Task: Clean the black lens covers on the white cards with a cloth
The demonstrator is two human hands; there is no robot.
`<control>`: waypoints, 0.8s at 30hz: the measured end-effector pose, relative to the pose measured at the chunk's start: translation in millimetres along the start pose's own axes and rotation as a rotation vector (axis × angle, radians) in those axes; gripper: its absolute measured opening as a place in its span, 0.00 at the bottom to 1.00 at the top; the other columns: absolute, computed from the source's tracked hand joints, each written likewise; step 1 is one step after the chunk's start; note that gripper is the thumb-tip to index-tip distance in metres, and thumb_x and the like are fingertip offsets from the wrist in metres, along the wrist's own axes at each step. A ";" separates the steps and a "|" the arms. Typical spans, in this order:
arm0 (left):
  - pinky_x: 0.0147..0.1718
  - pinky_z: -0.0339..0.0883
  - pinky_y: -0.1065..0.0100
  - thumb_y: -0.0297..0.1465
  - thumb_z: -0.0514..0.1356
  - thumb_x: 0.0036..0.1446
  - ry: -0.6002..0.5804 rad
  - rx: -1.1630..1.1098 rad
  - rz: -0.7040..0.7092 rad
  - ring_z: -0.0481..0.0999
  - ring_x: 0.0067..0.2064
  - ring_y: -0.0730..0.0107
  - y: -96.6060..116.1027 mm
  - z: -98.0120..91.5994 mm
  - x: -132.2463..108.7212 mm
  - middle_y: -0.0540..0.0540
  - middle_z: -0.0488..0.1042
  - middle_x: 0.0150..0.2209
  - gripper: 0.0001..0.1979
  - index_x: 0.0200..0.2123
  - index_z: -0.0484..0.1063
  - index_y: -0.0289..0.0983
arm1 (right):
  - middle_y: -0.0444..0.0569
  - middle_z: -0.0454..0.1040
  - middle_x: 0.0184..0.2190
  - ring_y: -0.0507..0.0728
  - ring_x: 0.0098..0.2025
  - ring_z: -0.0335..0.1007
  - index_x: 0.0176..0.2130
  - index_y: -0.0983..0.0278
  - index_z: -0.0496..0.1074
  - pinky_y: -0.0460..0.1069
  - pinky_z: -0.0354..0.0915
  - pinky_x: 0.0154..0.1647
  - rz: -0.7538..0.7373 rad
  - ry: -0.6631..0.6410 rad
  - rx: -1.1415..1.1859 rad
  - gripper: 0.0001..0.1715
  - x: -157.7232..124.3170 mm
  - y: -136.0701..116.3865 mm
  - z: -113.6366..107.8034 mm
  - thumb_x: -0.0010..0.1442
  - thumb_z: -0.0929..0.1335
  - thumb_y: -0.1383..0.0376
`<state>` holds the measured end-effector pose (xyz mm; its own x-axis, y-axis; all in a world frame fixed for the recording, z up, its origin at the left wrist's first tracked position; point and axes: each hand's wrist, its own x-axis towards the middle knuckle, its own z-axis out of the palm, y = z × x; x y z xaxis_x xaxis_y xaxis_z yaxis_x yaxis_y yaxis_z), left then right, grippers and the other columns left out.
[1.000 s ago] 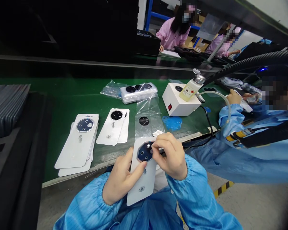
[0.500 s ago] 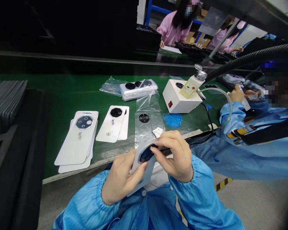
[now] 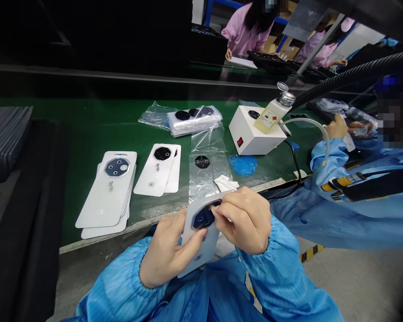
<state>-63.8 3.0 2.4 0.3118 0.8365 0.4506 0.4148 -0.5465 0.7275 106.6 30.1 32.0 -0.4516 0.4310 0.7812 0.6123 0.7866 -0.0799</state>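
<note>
head | left hand (image 3: 169,250): fingers gripping white card (image 3: 208,243) | right hand (image 3: 245,221): fingers pinched on octagonal lens plate (image 3: 201,219)

plastic sleeve (image 3: 206,179) ahead of right hand (image 3: 245,221), black cable (image 3: 297,165) farther right

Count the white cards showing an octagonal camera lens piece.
3: on top of the left stack, on top of the middle stack, and on the card in the left hand. Others may be hidden within the stacks.
</note>
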 end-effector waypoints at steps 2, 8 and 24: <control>0.24 0.64 0.77 0.26 0.55 0.56 0.004 0.001 0.006 0.72 0.25 0.77 0.1 0.0 0.4 0.54 0.72 0.26 0.08 0.41 0.63 0.39 | 0.45 0.71 0.28 0.51 0.28 0.65 0.37 0.61 0.63 0.48 0.64 0.24 0.075 0.023 0.036 0.08 1.1 -1.4 -0.9 0.56 0.66 0.71; 0.27 0.65 0.76 0.24 0.56 0.55 -0.001 0.007 0.038 0.73 0.27 0.76 -1.4 2.3 -0.4 0.52 0.74 0.29 0.08 0.40 0.65 0.38 | 0.45 0.70 0.31 0.49 0.32 0.65 0.36 0.62 0.65 0.46 0.65 0.30 0.195 -0.031 0.121 0.07 2.7 -2.7 -3.0 0.56 0.67 0.71; 0.25 0.64 0.79 0.25 0.55 0.56 0.062 -0.034 0.105 0.71 0.24 0.80 0.7 0.7 -0.6 0.54 0.72 0.25 0.03 0.36 0.65 0.36 | 0.47 0.70 0.30 0.50 0.31 0.64 0.35 0.67 0.66 0.48 0.65 0.28 0.059 0.086 0.119 0.06 1.4 -5.8 -0.7 0.54 0.67 0.72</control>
<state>-63.0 2.1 2.4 0.2979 0.7765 0.5552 0.3536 -0.6301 0.6914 102.9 25.9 33.9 -0.3574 0.4424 0.8225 0.5524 0.8103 -0.1958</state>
